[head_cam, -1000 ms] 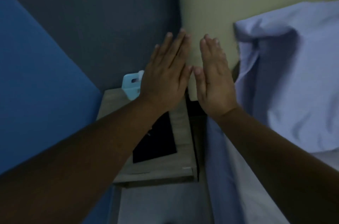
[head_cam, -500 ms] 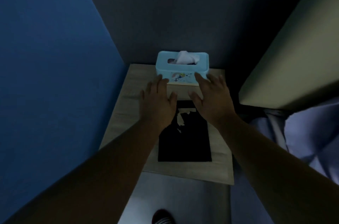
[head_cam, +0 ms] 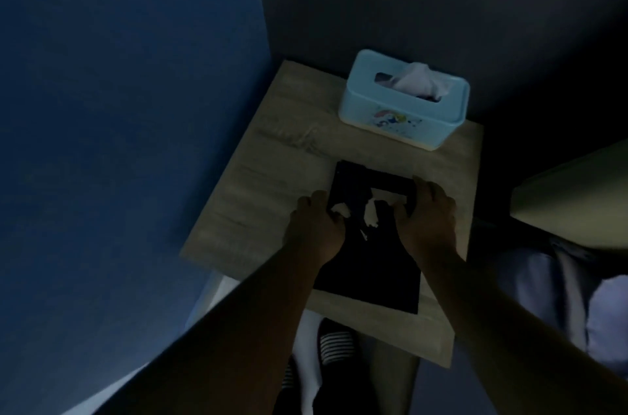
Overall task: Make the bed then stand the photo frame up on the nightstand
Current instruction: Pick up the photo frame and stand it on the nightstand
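A black photo frame lies flat on the wooden nightstand, its picture side showing a pale patch near the far end. My left hand grips the frame's left edge near the top, fingers curled over it. My right hand holds the frame's top right corner the same way. The room is dim. The bed's pale lilac sheet shows at the right edge.
A light blue tissue box with a tissue sticking out stands at the nightstand's back right. A blue wall is on the left, a dark wall behind, and the pale headboard on the right. My striped foot is below the nightstand.
My view swung from the bed and wall down onto the nightstand. Both hands dropped from open in the air onto the frame and closed on its far end.
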